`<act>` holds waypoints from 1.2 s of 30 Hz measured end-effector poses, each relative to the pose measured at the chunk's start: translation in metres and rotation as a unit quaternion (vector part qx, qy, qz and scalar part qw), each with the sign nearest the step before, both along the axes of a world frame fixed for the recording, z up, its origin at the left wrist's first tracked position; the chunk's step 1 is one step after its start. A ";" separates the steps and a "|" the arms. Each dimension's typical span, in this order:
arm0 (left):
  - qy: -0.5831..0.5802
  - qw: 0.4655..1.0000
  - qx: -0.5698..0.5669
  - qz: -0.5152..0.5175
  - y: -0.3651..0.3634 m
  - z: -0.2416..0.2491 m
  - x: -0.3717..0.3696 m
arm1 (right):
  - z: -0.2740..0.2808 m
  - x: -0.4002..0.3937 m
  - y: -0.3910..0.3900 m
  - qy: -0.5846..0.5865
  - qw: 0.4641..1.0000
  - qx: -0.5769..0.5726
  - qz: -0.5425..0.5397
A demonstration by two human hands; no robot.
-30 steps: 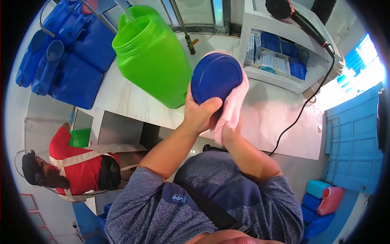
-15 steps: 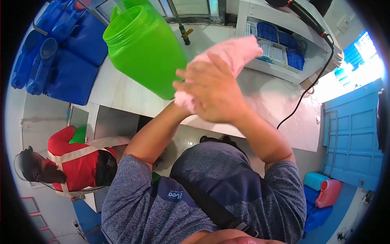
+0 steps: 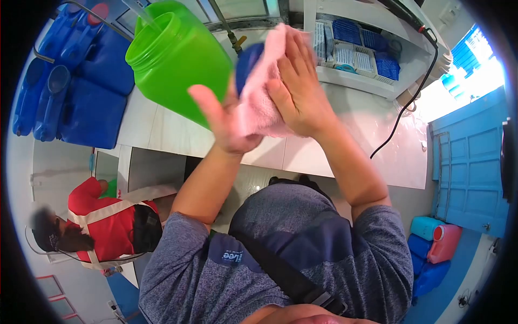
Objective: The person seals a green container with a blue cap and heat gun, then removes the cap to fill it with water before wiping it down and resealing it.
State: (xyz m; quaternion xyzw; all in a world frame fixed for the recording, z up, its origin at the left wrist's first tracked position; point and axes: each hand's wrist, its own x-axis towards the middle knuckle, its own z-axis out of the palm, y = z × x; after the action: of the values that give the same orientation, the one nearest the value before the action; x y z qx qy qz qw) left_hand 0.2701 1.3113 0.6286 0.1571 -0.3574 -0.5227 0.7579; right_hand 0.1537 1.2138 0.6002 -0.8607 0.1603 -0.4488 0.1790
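A pink cloth (image 3: 264, 102) is bunched between my two hands above the counter. My left hand (image 3: 229, 121) is palm up beneath it, thumb stretched out to the left and the other fingers mostly hidden. A dark blue rounded thing (image 3: 248, 67), perhaps a lid, shows behind the cloth and appears to rest in that hand. From the right, my right hand (image 3: 305, 100) presses the cloth against it, fingers long and nearly flat. Just left of both hands stands a bright green jug (image 3: 178, 70) with its wide mouth uncovered.
Blue jerrycans (image 3: 97, 102) stand on the far left of the counter (image 3: 350, 146). A tap (image 3: 236, 43) is behind my hands. To the right is a white cabinet (image 3: 350, 78) with blue and white packs, and a black cable. A person in red (image 3: 105, 227) works at lower left.
My left hand has come out from behind my right, thumb now spread. The cloth has turned more upright, and the dark blue thing has come into sight.
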 end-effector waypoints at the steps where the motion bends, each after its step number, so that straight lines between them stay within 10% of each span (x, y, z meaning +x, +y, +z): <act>1: -0.084 0.993 0.035 0.081 0.000 0.011 0.000 | -0.008 -0.003 0.002 0.029 0.999 -0.017 0.005; 6: -0.100 0.993 0.036 -0.050 -0.017 -0.013 -0.008 | 0.008 -0.001 0.032 0.023 0.996 -0.079 0.022; 10: -0.298 0.953 0.058 0.021 -0.011 -0.001 -0.016 | 0.019 0.005 -0.005 -0.054 0.959 0.233 0.153; 12: 0.172 0.958 -0.120 -0.193 -0.024 -0.004 -0.016 | 0.015 0.009 0.025 -0.058 0.998 -0.010 0.000; 13: -0.092 0.993 0.067 0.042 -0.013 0.015 -0.009 | 0.009 0.003 0.033 -0.015 0.998 -0.050 0.029; 16: 0.108 0.991 -0.036 -0.070 -0.004 -0.009 0.012 | -0.009 -0.013 0.052 0.053 0.992 -0.109 -0.026; 17: -0.065 0.995 0.039 0.059 0.001 0.002 0.000 | -0.019 -0.012 0.047 0.053 0.993 -0.107 -0.026; 19: -0.149 0.986 0.073 0.028 0.008 -0.014 -0.003 | -0.032 -0.009 0.031 -0.144 0.989 0.030 -0.009; 22: -0.210 0.967 0.119 -0.078 0.013 -0.023 -0.013 | -0.014 -0.013 0.009 -0.129 0.974 0.183 0.029; 26: -0.226 0.965 0.131 -0.018 0.005 -0.008 -0.021 | 0.028 -0.016 0.026 0.027 0.994 -0.107 -0.017; 36: -0.078 0.985 0.035 0.150 -0.013 -0.008 -0.016 | -0.043 0.019 0.076 -0.172 0.980 0.101 -0.026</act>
State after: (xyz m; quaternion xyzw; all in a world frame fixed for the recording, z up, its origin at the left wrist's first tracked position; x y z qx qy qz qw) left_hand 0.2538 1.2987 0.6205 0.2759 -0.3693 -0.4018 0.7913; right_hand 0.1728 1.2898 0.5567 -0.7438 0.1946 -0.5758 0.2782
